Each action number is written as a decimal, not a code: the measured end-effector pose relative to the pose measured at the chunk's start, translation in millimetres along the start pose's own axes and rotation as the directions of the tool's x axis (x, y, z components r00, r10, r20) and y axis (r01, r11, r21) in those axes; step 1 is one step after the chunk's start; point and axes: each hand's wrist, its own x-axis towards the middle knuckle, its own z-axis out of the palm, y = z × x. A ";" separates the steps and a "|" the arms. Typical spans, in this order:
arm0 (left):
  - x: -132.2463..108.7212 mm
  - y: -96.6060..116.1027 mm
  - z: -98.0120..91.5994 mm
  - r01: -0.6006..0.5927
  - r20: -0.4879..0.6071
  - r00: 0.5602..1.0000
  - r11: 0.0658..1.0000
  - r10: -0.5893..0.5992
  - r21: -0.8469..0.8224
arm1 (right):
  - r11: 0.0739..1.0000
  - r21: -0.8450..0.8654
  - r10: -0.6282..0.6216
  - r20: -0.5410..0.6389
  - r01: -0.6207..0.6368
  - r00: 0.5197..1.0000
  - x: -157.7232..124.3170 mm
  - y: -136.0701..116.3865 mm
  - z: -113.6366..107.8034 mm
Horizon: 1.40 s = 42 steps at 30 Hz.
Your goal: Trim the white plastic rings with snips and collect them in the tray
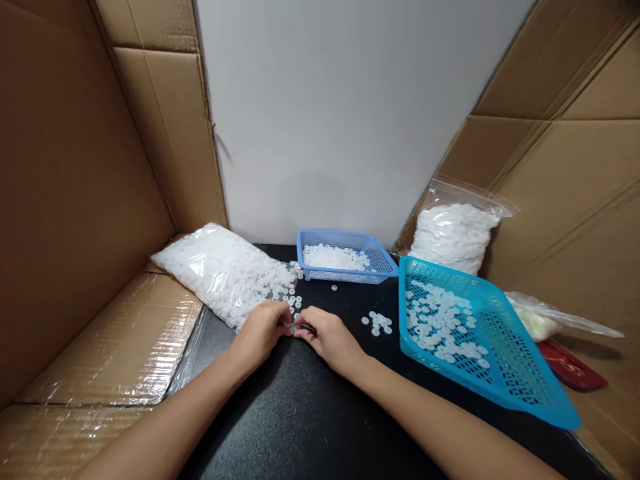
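Observation:
My left hand (265,327) and my right hand (323,332) meet close together over the black table (280,413). Both are closed, thumb and fingers pinched. What lies between the fingertips is too small to make out, though small white rings (292,301) lie right beside them. Those rings spill from the mouth of a clear plastic bag (215,267) full of white pieces, just left of my left hand. A dark sliver shows between the fingers of my right hand; I cannot tell what it is. To its right lies a loose cluster of white rings (380,323).
Behind my hands stands a blue-violet basket (345,275) of white pieces. A turquoise basket (480,387) at the right holds many white rings. Farther back are a zip bag (453,233) with white contents, a smaller bag (535,317) and a red object (573,367). Cardboard walls (585,220) flank the table.

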 end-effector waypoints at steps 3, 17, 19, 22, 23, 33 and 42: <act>-0.2 1.4 -1.1 0.007 -0.006 1.000 1.000 -0.007 -0.021 | 1.000 -0.006 -0.011 -0.017 0.011 1.000 -1.5 0.0 -0.1; -0.7 -0.1 -10.9 0.047 0.014 0.999 0.988 -0.045 -0.147 | 0.995 0.098 0.023 0.006 -0.023 1.000 -3.5 4.5 -17.1; -0.5 -0.1 -8.1 0.052 0.009 0.999 0.979 -0.051 -0.197 | 0.990 0.138 0.038 -0.002 -0.037 0.999 -3.7 4.0 -16.1; -0.2 1.6 -8.2 0.071 -0.025 0.996 0.941 -0.084 -0.330 | 0.972 0.223 0.089 -0.053 -0.075 0.995 -3.6 0.9 -18.8; -0.3 3.4 -9.9 0.081 -0.033 0.994 0.918 -0.102 -0.388 | 0.962 0.257 0.114 -0.078 -0.090 0.990 -3.6 -0.7 -20.7; -17.5 56.5 -12.7 0.278 0.202 0.947 0.325 -0.250 -0.904 | 0.805 0.591 0.227 -0.213 -0.060 0.950 -12.7 -24.9 -41.9; -21.6 68.1 -15.4 0.361 0.350 0.906 0.005 -0.239 -0.932 | 0.717 0.693 0.224 -0.126 -0.076 0.966 -19.4 -32.0 -47.1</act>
